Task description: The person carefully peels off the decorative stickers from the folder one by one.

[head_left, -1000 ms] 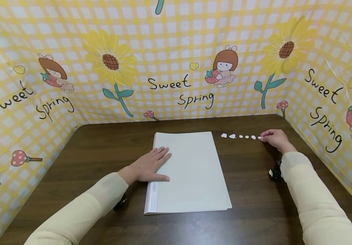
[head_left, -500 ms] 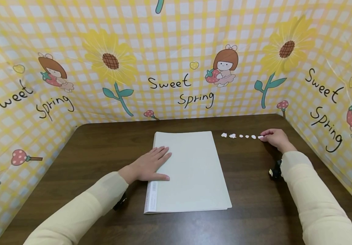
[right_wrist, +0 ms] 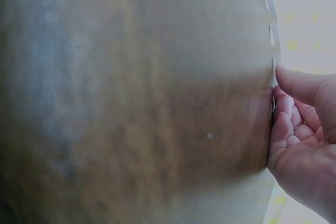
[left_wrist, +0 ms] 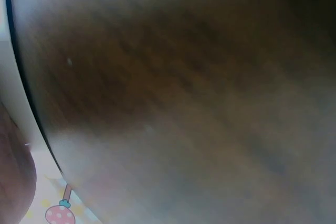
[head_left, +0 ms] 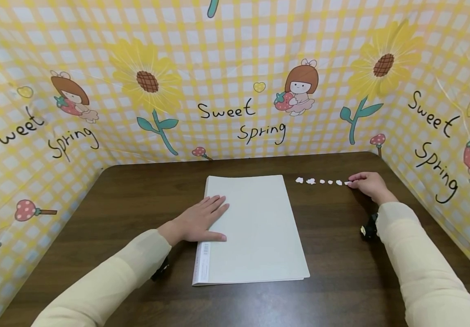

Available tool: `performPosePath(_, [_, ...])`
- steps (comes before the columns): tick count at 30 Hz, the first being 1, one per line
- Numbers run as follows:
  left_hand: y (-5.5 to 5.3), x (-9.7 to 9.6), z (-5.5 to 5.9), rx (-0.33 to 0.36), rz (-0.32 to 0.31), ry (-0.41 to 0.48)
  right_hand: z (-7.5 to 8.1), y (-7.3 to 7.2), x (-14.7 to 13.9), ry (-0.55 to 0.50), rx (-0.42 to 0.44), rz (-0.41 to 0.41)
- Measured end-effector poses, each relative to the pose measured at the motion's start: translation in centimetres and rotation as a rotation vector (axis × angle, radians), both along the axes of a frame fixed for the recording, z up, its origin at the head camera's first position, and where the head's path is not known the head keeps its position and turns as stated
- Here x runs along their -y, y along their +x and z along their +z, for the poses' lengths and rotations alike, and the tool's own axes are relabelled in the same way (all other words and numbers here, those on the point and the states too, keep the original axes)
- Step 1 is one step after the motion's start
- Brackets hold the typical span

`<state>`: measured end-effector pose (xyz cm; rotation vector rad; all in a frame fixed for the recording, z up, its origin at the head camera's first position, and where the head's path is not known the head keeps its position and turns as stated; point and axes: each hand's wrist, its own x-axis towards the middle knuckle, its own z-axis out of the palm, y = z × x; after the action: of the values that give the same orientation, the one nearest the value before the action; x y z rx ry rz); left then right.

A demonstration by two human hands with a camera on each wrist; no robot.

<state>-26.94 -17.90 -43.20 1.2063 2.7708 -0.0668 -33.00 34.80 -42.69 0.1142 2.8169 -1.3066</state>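
A large off-white folder (head_left: 259,227) with a barcode label along its left spine lies closed on the dark wooden table (head_left: 116,218). My left hand (head_left: 200,221) rests on its left side, fingers straight and thumb spread; only a sliver of this hand (left_wrist: 14,166) shows in the left wrist view. At the back right, several small white scraps (head_left: 310,181) lie in a row. At the right end of that row my right hand (head_left: 368,185) pinches one white scrap (head_left: 347,183) between thumb and fingertips, low at the tabletop. In the right wrist view the other fingers (right_wrist: 283,124) are curled.
A yellow checked cloth (head_left: 226,59) with flowers and lettering stands around the back and both sides of the table. Black wrist devices (head_left: 368,228) sit under each cream sleeve (head_left: 427,268). The row of scraps runs right of the folder's far corner.
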Motion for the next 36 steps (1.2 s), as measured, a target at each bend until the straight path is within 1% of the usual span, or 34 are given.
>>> performPosePath(16, [0.1,0.0,0.4,0.004,0.000,0.001,0.5,0.2,0.2,-0.036,0.006,-0.012])
performPosePath(23, [0.1,0.0,0.4,0.009,0.006,0.001,0.9,0.2,0.6,-0.034,-0.029,-0.012])
performPosePath(30, [0.1,0.1,0.4,0.007,0.013,-0.007,1.4,0.3,1.6,-0.030,-0.055,0.000])
performPosePath(36, [0.1,0.1,0.4,0.000,0.015,-0.004,2.1,0.5,3.4,-0.054,-0.079,0.033])
